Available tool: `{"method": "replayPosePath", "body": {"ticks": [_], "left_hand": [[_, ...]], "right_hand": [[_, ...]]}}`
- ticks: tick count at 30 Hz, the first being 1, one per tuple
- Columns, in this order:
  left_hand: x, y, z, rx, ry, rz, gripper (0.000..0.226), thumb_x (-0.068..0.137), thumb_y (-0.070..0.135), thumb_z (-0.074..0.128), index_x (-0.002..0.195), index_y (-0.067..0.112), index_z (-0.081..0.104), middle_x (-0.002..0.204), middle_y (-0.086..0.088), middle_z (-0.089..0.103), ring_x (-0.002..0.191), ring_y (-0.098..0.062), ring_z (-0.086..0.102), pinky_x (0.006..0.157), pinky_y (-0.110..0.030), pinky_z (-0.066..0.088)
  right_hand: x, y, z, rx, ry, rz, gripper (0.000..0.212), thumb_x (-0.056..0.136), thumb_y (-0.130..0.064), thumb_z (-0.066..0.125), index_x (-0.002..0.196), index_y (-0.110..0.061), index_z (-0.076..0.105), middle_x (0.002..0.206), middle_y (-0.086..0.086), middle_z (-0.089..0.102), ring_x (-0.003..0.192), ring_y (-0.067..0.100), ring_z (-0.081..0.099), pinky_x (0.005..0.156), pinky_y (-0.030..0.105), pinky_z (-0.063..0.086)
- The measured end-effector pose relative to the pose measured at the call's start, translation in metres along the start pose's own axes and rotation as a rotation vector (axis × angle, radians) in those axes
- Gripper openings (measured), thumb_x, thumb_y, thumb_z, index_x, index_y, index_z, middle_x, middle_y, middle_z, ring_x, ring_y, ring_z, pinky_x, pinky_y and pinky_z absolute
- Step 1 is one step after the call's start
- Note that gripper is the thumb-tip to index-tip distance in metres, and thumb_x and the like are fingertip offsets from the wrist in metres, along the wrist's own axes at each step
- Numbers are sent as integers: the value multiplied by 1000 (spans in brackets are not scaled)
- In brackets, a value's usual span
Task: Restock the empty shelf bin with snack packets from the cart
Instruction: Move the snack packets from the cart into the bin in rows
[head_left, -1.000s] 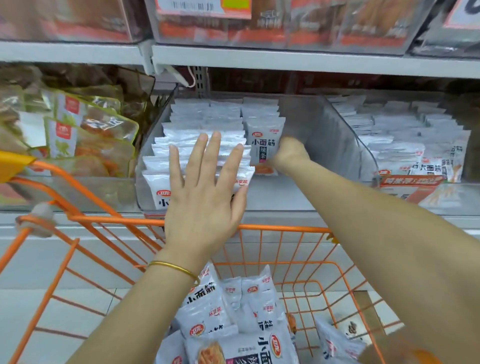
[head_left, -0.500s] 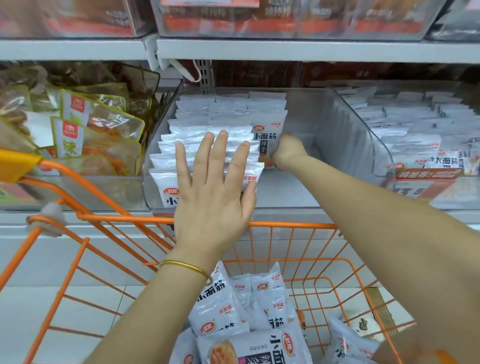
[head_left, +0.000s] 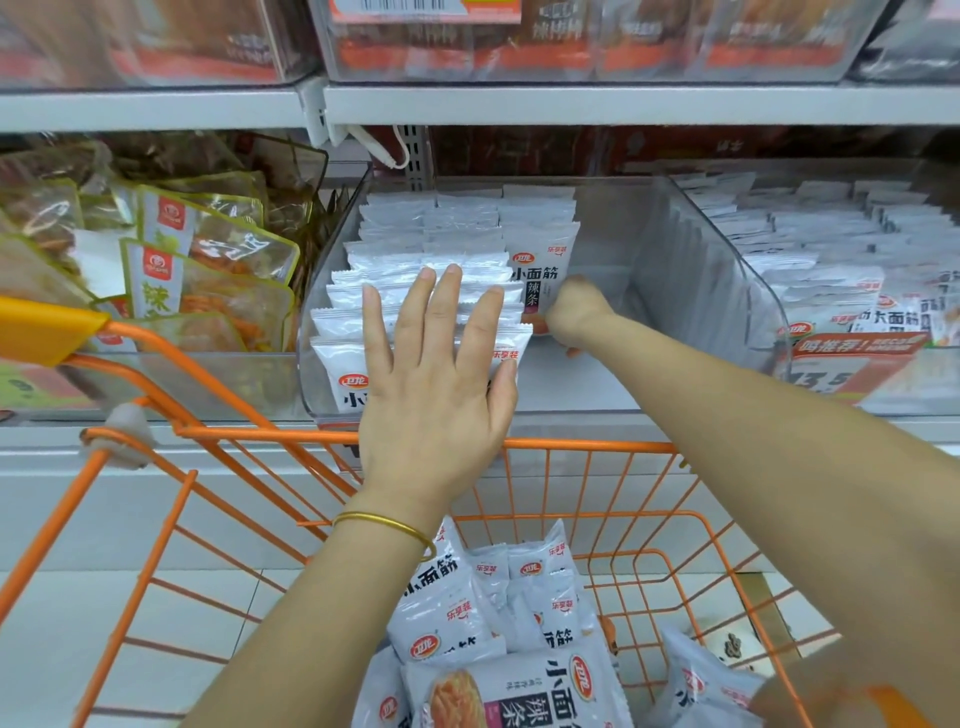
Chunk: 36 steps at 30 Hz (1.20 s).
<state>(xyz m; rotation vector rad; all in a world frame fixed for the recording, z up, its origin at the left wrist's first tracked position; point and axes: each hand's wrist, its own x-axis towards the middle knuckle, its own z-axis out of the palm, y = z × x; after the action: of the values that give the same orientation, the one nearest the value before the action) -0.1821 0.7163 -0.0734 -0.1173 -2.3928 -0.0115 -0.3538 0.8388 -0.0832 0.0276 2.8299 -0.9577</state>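
**Third column going in, right hand on the job**

A snack packet (head_left: 537, 270) stands upright in the clear shelf bin (head_left: 701, 291), long axis vertical and print facing out, at the front of the third column. The right hand (head_left: 576, 312) is just right of it, fingers curled at its lower edge; looks like a pinch. Bare bin floor lies in front and to the right, so the right hand is nearer. The left hand (head_left: 436, 395), fingers straight and spread, presses flat on the two left columns (head_left: 415, 244).

Counts: one bin in work, three columns, one cart (head_left: 587, 445). At least six cart packets (head_left: 441, 618); binned ones too dense to count.

Packets (head_left: 457, 223) stand in the bin (head_left: 691, 270) (toward its left), cart (head_left: 587, 445) before it.
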Motion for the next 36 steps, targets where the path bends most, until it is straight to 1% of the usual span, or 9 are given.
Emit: {"method": "replayPosePath", "body": {"ticks": [6, 9, 11, 16, 20, 23, 28, 33, 36], "left_hand": [[0, 0, 1, -16, -2, 0, 49, 93, 37, 34, 134, 13, 44, 141, -18, 44, 136, -34, 33, 113, -58, 11], [0, 0, 1, -23, -7, -5, 48, 93, 36, 35, 133, 12, 47, 139, -17, 46, 134, -34, 35, 113, -57, 10], [0, -1, 0, -28, -17, -15, 47, 92, 35, 36, 131, 11, 48, 137, -17, 48, 133, -34, 37, 113, -56, 11], [2, 4, -17, 8, -33, -13, 42, 92, 29, 39, 126, 7, 51, 132, -15, 53, 128, -33, 43, 113, -55, 17], [-6, 27, -45, -104, -16, -59, 36, 87, 19, 45, 119, 6, 56, 128, -14, 54, 122, -35, 47, 108, -48, 30], [-23, 47, -62, -254, -31, -37, 33, 81, 11, 48, 112, 7, 60, 119, -14, 58, 110, -35, 51, 94, -44, 40], [-41, 49, -65, -369, -166, -26, 35, 80, 19, 40, 105, 8, 63, 112, -8, 62, 104, -32, 52, 86, -44, 45], [-41, 50, -56, -440, -305, 48, 32, 80, 18, 44, 103, 10, 65, 105, -6, 64, 101, -32, 53, 86, -46, 44], [-41, 48, -53, -459, -386, 58, 37, 80, 28, 39, 102, 16, 66, 104, -1, 65, 104, -29, 54, 90, -45, 41]], "right_hand": [[-10, 1, -9, -32, -21, -8, 20, 89, -4, 54, 107, 1, 62, 103, 17, 64, 85, 35, 65, 71, 46, 59], [-28, -4, -28, 4, 0, -18, 23, 94, -11, 55, 74, 1, 54, 65, 13, 57, 55, 26, 58, 54, 35, 53], [-52, -7, -47, 16, 51, -84, 28, 93, -17, 57, 72, -2, 48, 50, 5, 51, 43, 17, 52, 46, 27, 44], [-170, 8, -78, 200, 0, -340, 6, 90, -10, 59, 91, -8, 55, 70, 3, 58, 61, 14, 62, 46, 25, 50], [-217, 50, -49, -96, -453, -298, 4, 89, -11, 60, 92, -9, 62, 84, 16, 70, 71, 27, 68, 57, 34, 54], [-219, 73, -25, -370, -691, -260, 20, 92, -28, 58, 86, -10, 63, 87, 13, 71, 65, 18, 64, 61, 29, 54], [-218, 76, -12, -276, -835, -222, 39, 88, -44, 59, 95, -6, 64, 89, 3, 66, 77, 14, 65, 59, 23, 52], [-220, 79, 0, -373, -844, -318, 23, 83, -27, 70, 74, -15, 52, 74, -1, 56, 64, 12, 54, 57, 24, 47], [-224, 75, -2, -262, -862, -276, 27, 83, -31, 70, 92, -11, 54, 87, 3, 58, 74, 14, 57, 60, 24, 51]]}}
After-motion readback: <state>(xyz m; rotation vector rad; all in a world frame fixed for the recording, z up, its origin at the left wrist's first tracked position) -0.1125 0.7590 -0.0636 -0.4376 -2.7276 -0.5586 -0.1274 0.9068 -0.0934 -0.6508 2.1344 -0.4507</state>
